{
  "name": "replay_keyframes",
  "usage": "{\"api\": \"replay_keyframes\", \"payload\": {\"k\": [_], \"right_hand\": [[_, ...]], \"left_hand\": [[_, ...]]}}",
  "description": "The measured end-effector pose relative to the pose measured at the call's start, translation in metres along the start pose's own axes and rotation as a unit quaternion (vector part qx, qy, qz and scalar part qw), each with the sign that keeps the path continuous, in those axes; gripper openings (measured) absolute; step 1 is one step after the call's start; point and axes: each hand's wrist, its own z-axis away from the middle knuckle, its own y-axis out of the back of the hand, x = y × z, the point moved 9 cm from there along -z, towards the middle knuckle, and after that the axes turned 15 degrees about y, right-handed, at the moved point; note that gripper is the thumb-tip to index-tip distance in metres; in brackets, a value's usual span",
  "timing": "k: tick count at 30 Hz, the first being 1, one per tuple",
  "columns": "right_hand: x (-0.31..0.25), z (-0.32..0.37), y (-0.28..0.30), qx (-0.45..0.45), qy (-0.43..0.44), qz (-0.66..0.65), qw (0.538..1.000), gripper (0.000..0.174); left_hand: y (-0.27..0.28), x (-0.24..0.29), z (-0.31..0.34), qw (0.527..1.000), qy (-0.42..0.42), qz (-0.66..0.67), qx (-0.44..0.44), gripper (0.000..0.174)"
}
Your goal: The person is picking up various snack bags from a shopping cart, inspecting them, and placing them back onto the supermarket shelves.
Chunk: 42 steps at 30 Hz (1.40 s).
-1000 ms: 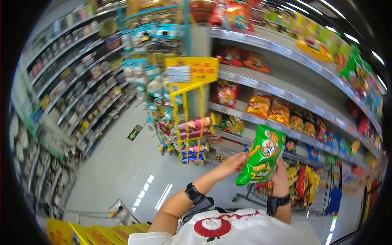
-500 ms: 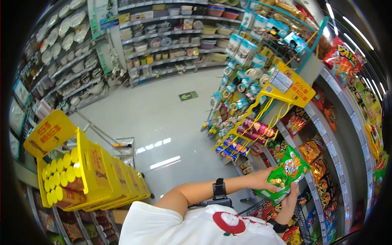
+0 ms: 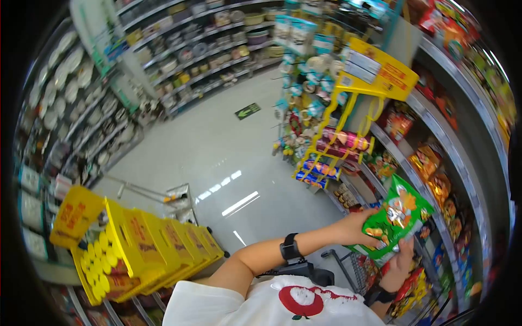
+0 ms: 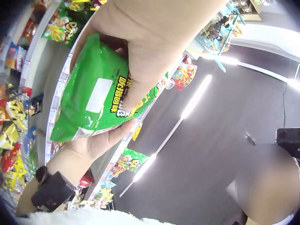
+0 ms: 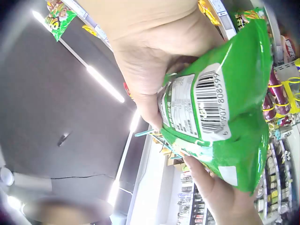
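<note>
A green snack bag (image 3: 399, 209) with printed snack pieces on its front is held before the person's chest, to the right in the head view. The left hand (image 3: 353, 227) grips one side of it, with the thumb across the printed face in the left wrist view. Around the lower edge, the right hand (image 3: 401, 261) holds the other side. A barcode label (image 5: 211, 101) shows on the bag in the right wrist view, close to the right thumb. The bag looks sealed and plump.
Snack shelves (image 3: 454, 136) rise on the right. A shopping cart (image 3: 353, 269) with bright packets stands below the hands. Yellow display bins (image 3: 157, 244) with yellow-lidded cans are at lower left. A yellow hanging rack (image 3: 380, 68) juts from the shelf end. Housewares shelves (image 3: 201, 65) line the back.
The head view has swung left, bringing the yellow bins fully into sight. The bag sits farther right in the view, still in both hands.
</note>
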Motion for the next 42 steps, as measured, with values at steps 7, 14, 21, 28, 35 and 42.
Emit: {"api": "replay_keyframes", "payload": {"k": [7,14,21,28,35,42], "right_hand": [[-0.059,-0.013,-0.035,0.016,0.035,0.027,0.999,0.075],[-0.131,0.023,0.000,0.028,0.101,0.044,0.993,0.075],[-0.175,0.103,0.072,0.157,0.142,0.125,0.969,0.073],[-0.202,0.203,0.151,0.182,0.144,0.174,0.957,0.065],[-0.222,0.259,0.164,0.192,0.165,0.165,0.953,0.074],[-0.230,0.288,0.168,0.198,0.179,0.180,0.947,0.072]], "left_hand": [[0.003,0.058,-0.004,0.999,0.010,-0.007,0.052,0.060],[-0.086,0.090,-0.010,0.990,-0.002,0.115,-0.086,0.049],[-0.189,0.088,0.000,0.975,0.019,0.117,-0.186,0.048],[-0.300,0.058,0.034,0.974,-0.036,0.049,-0.219,0.070],[-0.353,0.051,0.063,0.951,-0.039,0.053,-0.302,0.063],[-0.375,0.042,0.081,0.950,-0.019,0.058,-0.306,0.065]]}}
